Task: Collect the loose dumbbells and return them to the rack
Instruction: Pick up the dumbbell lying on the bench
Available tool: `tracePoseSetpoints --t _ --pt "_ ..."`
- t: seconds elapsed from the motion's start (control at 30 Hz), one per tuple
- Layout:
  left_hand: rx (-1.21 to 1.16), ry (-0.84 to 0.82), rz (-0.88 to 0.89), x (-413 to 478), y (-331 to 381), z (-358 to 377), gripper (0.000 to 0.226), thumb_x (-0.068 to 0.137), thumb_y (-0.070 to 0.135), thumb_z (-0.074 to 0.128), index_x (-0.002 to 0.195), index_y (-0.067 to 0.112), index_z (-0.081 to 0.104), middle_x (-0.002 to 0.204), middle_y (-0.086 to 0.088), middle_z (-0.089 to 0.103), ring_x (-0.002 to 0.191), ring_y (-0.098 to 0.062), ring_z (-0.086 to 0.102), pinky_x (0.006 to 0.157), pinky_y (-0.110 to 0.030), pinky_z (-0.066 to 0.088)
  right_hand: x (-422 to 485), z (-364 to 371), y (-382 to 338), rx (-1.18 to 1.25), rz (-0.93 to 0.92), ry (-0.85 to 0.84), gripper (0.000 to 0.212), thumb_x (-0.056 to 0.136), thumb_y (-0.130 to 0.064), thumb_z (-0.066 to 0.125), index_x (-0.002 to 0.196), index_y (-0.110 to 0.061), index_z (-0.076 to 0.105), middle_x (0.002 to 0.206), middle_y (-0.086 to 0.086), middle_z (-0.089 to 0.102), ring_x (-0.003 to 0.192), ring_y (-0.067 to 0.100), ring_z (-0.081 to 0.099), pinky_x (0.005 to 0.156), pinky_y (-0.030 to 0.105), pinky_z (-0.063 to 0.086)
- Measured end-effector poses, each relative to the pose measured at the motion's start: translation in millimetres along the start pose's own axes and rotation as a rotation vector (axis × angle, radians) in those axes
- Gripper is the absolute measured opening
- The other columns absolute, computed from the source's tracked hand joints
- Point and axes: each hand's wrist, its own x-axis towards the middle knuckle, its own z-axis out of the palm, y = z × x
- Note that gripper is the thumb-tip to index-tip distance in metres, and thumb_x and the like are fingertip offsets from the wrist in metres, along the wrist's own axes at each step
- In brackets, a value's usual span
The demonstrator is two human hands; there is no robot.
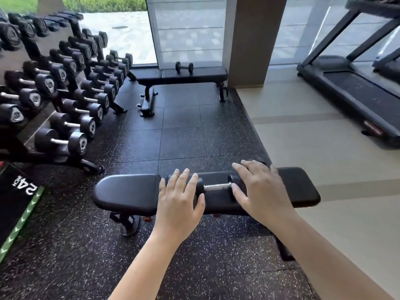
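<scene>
Dumbbell (216,187) | on bench (127,191) | ends under left hand (179,200), right hand (257,191) | both fingers spread

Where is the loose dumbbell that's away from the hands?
Head view, upper centre: the dumbbell lies on the far bench by the window, with the rack to its left and the pillar to its right.

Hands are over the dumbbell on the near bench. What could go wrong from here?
1. The left hand and right hand lie open over the dumbbell, not curled round it; lifted so, it may slip.
2. A nudge could roll it off the near bench onto the floor.
3. The far dumbbell on the far bench may be overlooked on the way to the rack.
</scene>
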Motion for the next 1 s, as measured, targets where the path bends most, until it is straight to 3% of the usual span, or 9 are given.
tracePoseSetpoints --t 0.27,0.63,1.0 --pt "-0.016 -0.067 -0.002 50 -31 53 0.048 0.070 0.018 0.074 0.114 0.004 0.060 0.123 -0.020 0.057 0.116 -0.038 0.052 0.091 -0.063 0.037 71 42 3 0.015 -0.012 -0.018 0.049 0.087 -0.032 0.055 0.133 -0.016 0.047 0.137 0.008 0.050 0.130 0.025 0.041 0.109 0.052 0.024" --pt "-0.012 -0.189 -0.039 176 -46 158 0.051 0.069 0.014 0.074 0.116 0.001 0.057 0.127 -0.022 0.053 0.119 -0.040 0.048 0.092 -0.063 0.037 206 114 75 0.050 -0.059 -0.017 0.048 0.074 -0.019 0.072 0.118 -0.006 0.061 0.123 0.020 0.060 0.119 0.039 0.052 0.094 0.063 0.038" --pt "-0.063 -0.382 -0.143 196 -111 283 0.052 0.071 0.013 0.072 0.118 0.000 0.055 0.127 -0.022 0.053 0.120 -0.040 0.047 0.092 -0.063 0.037 261 255 100 0.043 -0.128 -0.131 0.048 0.065 -0.024 0.080 0.108 -0.007 0.067 0.108 0.016 0.068 0.104 0.034 0.063 0.083 0.059 0.048"
